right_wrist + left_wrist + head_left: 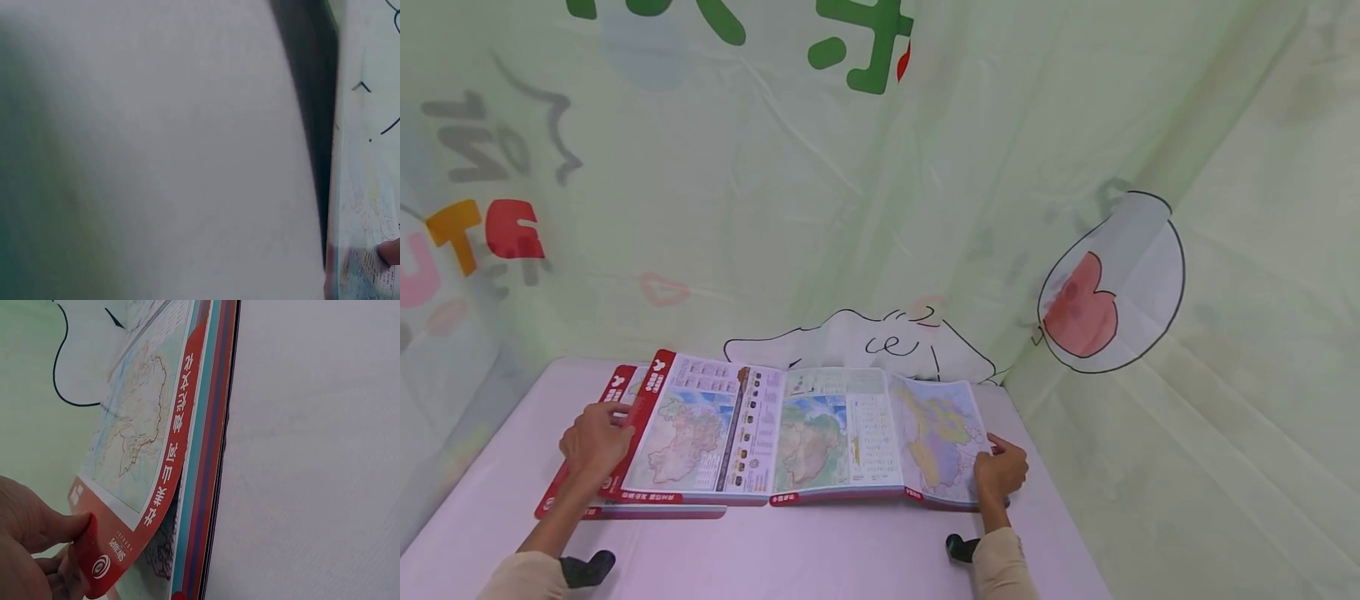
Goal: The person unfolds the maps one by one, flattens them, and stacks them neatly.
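Observation:
A fold-out map [808, 492] spreads across the table in several creased panels, its left panel edged in red. My left hand [597, 442] pinches that red left edge. In the left wrist view, the thumb of the left hand [31, 531] lies on the red corner, which is lifted off the layers below. My right hand [1000, 468] grips the far right panel at its outer edge. The right wrist view is mostly blocked by a pale blurred surface; only a fingertip [390, 251] shows on the printed sheet.
Another red-edged map [655, 512] lies under the left part of the fold-out map. The pale pink table [790, 558] meets a green printed curtain [820, 208] at the back, and more curtain hangs at both sides. Dark straps with black lobes sit at both wrists.

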Demonstrator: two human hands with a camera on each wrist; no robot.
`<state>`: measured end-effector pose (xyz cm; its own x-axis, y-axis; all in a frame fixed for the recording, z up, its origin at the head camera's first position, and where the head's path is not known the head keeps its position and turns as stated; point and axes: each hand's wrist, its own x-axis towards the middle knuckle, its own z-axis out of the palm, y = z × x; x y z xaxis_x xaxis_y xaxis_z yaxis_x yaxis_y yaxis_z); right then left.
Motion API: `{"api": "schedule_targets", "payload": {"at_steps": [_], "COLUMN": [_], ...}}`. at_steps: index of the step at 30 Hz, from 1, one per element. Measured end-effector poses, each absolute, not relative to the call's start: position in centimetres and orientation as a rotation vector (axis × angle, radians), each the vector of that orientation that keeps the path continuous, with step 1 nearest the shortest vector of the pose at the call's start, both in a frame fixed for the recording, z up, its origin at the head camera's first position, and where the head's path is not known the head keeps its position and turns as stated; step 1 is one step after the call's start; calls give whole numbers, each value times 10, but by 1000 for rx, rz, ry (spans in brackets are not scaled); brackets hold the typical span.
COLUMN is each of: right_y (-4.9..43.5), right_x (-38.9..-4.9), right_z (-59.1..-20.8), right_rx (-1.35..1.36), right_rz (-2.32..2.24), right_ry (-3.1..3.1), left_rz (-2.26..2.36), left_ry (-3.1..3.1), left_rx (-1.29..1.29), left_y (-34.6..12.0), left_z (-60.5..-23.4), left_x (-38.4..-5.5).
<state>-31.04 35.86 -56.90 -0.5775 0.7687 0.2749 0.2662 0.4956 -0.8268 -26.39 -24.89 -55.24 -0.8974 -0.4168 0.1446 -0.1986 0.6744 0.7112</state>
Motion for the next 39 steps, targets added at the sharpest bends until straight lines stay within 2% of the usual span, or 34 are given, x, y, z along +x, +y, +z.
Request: {"api": "schedule_targets", "payload": {"at_steps": [15,18,20,23,27,29,34,39], "right_y": [373,356,335,291,240,221,198,196], "right_x": [-337,-331,-322,-306,-296,-292,-280,-273], "right_z": [-597,-583,-566,-538,-534,-538,-550,-553], "right_rx": [-710,-681,-558,-182,334,505,624,691], "right_rz": [984,853,800,768,694,673,574,625], "right_ry": [-2308,-2489,-2561,-2570,-2702,-2847,-3171,-3184], "left_rz": [-1039,-995,-949,-841,-696,-668,-661,-605], "left_ry": [-2569,-2551,-2540,-2534,-2571,-2588,-2609,-2615], "left_rx": [565,572,561,482,335,269,149,104], "left_y": [-269,-272,-274,-277,-278,-276,-273,-280], "left_z": [-564,-566,-566,-568,-578,-584,-599,-606], "left_x": [-248,-239,-231,-221,-214,-212,-210,-209]}}
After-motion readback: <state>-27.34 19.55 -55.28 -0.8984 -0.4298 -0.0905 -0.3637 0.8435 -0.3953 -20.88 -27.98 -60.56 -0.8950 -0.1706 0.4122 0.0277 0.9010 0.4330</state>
